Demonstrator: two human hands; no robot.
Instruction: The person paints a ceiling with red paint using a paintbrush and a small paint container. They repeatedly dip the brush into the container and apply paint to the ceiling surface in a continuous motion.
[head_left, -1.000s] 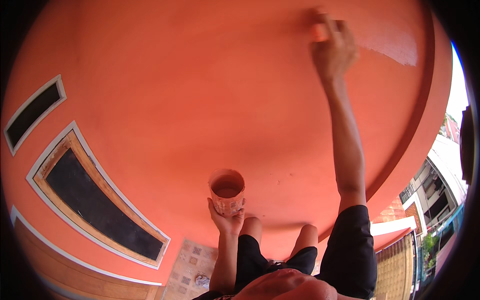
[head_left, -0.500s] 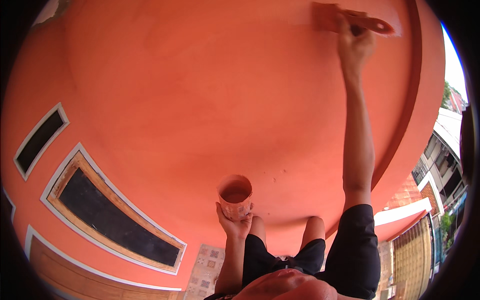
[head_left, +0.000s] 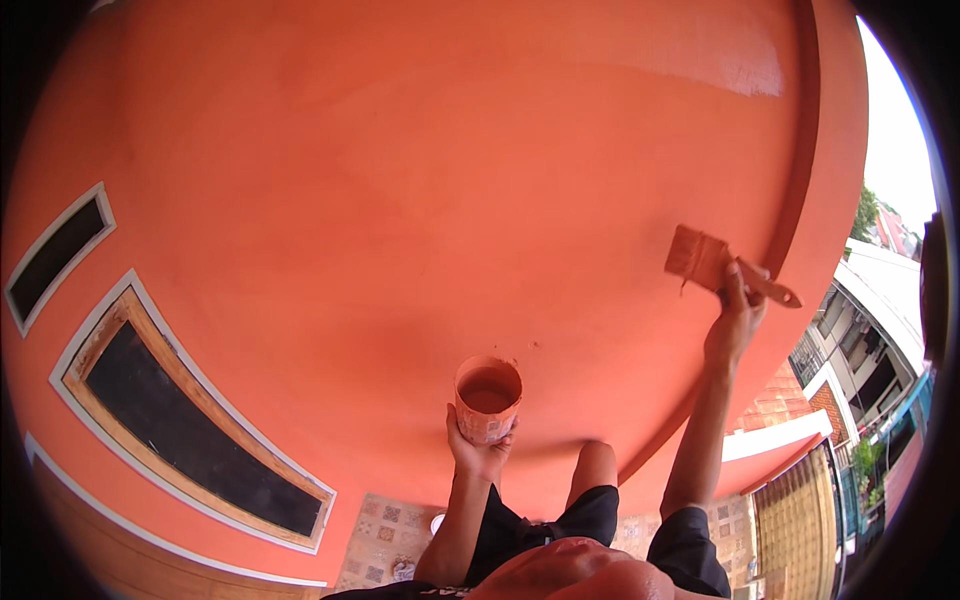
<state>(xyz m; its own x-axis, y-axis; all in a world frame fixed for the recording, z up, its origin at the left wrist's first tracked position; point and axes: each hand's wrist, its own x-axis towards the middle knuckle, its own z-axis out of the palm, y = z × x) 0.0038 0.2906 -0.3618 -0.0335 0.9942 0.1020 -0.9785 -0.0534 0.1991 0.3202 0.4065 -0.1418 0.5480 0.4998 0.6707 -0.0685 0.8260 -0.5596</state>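
Note:
My left hand [head_left: 481, 452] is wrapped round the lower part of a paint cup [head_left: 489, 420], smeared with orange and open at the top. Reddish-orange paint [head_left: 489, 395] lies inside it. To the right and higher up, my right hand [head_left: 738, 315] grips a wide paintbrush [head_left: 715, 265] by its handle. Paint coats the bristles, which point up and left, and a drip hangs from their lower edge. Behind both hands stands an orange wall [head_left: 420, 220]. A glossy wet patch [head_left: 735, 65] shows high on its right side.
A raised trim band [head_left: 795, 190] curves down the wall's right side. At the lower left are a wood-framed window [head_left: 200, 420], a small dark window [head_left: 62, 258] and a brown wooden panel [head_left: 130, 545]. Patterned floor tiles [head_left: 385, 535] lie below. Neighbouring buildings [head_left: 870, 330] stand to the right.
My right hand has come down from the top of the wall with the paintbrush, off the wet patch. The cup sits slightly further right in view, still in my left hand.

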